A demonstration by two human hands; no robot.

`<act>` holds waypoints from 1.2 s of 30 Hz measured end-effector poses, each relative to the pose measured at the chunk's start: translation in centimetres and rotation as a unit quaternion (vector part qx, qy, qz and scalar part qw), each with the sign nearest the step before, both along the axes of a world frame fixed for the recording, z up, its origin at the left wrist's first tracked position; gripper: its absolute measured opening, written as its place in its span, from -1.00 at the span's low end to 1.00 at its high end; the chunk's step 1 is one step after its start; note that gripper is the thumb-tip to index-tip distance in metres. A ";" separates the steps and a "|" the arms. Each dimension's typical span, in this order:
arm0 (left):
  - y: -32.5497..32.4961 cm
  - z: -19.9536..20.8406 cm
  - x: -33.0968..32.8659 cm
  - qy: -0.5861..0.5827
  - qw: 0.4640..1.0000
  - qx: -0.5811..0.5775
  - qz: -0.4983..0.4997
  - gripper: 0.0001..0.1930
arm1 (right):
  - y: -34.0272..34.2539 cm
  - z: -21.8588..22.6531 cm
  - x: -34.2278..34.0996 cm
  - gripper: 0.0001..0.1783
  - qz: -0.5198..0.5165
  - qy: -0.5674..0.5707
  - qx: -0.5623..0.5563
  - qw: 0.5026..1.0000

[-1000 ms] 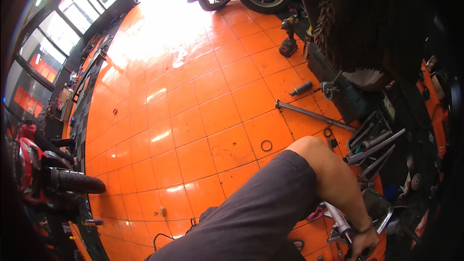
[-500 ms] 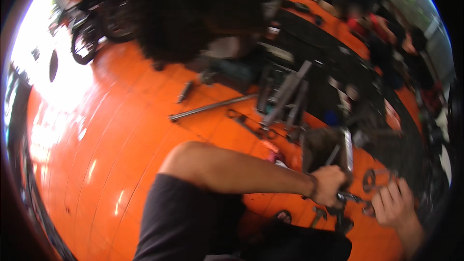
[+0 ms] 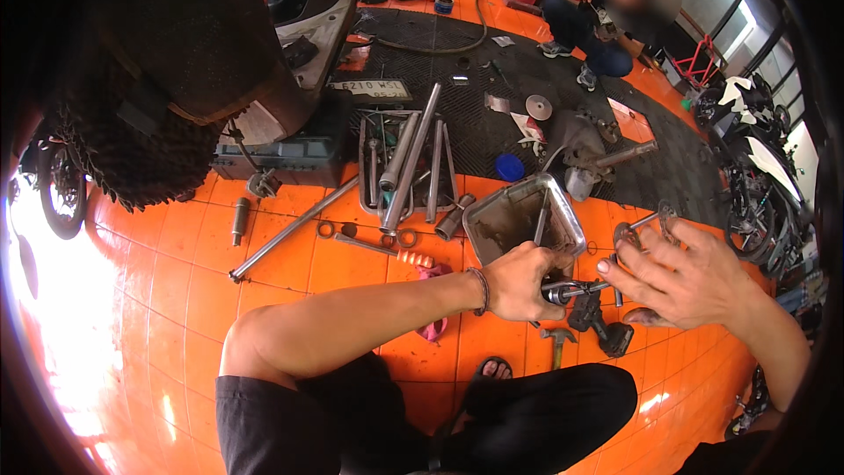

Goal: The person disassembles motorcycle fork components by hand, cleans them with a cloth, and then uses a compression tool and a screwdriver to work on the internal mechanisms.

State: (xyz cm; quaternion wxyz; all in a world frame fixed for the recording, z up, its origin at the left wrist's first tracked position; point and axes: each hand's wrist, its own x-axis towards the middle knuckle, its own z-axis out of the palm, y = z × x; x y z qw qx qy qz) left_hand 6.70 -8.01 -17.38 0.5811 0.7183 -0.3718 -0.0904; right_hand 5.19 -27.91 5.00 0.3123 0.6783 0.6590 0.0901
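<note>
My left hand (image 3: 520,283) is closed around a shiny metal tool with a round end (image 3: 559,294), which sticks out of the fist toward the right. A thin dark rod (image 3: 542,215) rises from the same fist over the tray; whether the hand grips it too is unclear. My right hand (image 3: 681,277) hovers just right of the shiny tool, fingers spread. Its fingertips are close to the tool's far end, and contact cannot be made out. Below the hands lie a cordless power tool (image 3: 601,327) and a claw hammer (image 3: 558,343).
A metal tray (image 3: 469,222) with murky residue stands beyond my left hand. Several metal tubes (image 3: 409,167) rest across a toolbox (image 3: 363,198); a long rod (image 3: 294,229) lies left of it. A motorcycle wheel (image 3: 141,136) looms upper left. Another person (image 3: 598,18) squats at the back right.
My right hand has opened from its closed grip near the end of the shiny tool. My left hand keeps its grip. The whole view has shifted and sharpened.
</note>
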 end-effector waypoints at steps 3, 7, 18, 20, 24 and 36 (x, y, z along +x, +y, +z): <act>1.5 1.2 -0.2 0.044 0.998 0.038 -0.037 -0.60 | 1.2 -1.4 1.0 -0.52 0.094 -0.048 0.023 0.994; 0.4 0.6 -0.5 0.018 0.998 0.003 -0.065 -0.62 | 1.8 -0.7 1.0 -0.56 0.151 -0.089 -0.026 0.984; 0.5 0.1 -0.2 -0.008 0.995 -0.006 0.103 -0.60 | 1.5 -1.1 0.2 -0.66 -0.208 0.129 0.216 0.945; 0.9 0.9 0.1 0.080 0.994 0.000 0.073 -0.62 | 1.4 0.6 1.2 -0.61 -0.049 0.087 0.066 0.993; 0.4 0.0 0.7 0.009 0.997 -0.037 0.073 -0.63 | 1.1 -2.0 1.3 -0.72 0.050 -0.055 0.064 0.995; 0.4 0.9 0.0 0.015 0.999 0.025 0.023 -0.63 | 1.7 -2.2 2.0 -0.64 0.103 0.004 0.048 0.994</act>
